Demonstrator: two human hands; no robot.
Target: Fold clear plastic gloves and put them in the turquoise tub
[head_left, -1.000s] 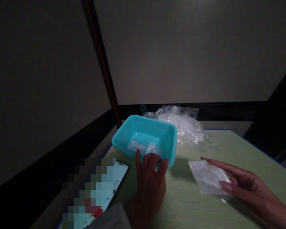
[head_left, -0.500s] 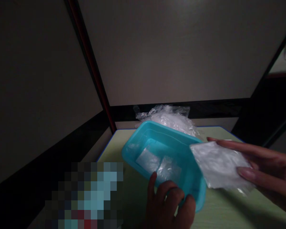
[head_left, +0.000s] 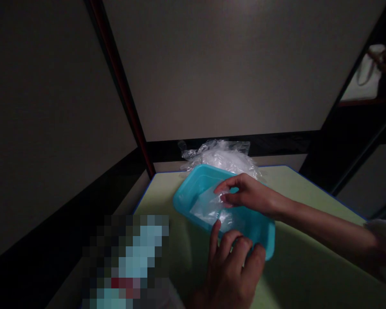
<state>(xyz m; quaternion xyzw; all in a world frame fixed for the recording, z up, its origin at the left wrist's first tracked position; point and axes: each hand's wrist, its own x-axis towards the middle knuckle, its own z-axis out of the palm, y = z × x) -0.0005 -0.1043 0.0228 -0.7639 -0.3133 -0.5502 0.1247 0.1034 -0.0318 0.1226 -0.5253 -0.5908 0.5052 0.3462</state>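
Note:
A turquoise plastic basin [head_left: 267, 240] stands slightly askew on the table. My left hand [head_left: 234, 262] is at its near side, fingers curled over the rim and gripping it. Inside the basin, my right hand [head_left: 241, 193] pinches a small clear plastic bag [head_left: 209, 201] between thumb and fingers. This bag lies slanted over the basin's floor. Another shiny clear plastic bag [head_left: 228, 221] lies beside it, partly hidden behind my left fingers.
Behind the basin, a large crumpled transparent bag with white contents [head_left: 221, 159] rests against the wall. The pale green table [head_left: 296, 184] has a blue edge. A pixelated patch covers the lower left. At far right, a white bag [head_left: 366, 77] sits on a shelf.
My right hand has moved left with the plastic bag, from right of the basin to inside it. My left hand stays on the near rim. The view has shifted slightly.

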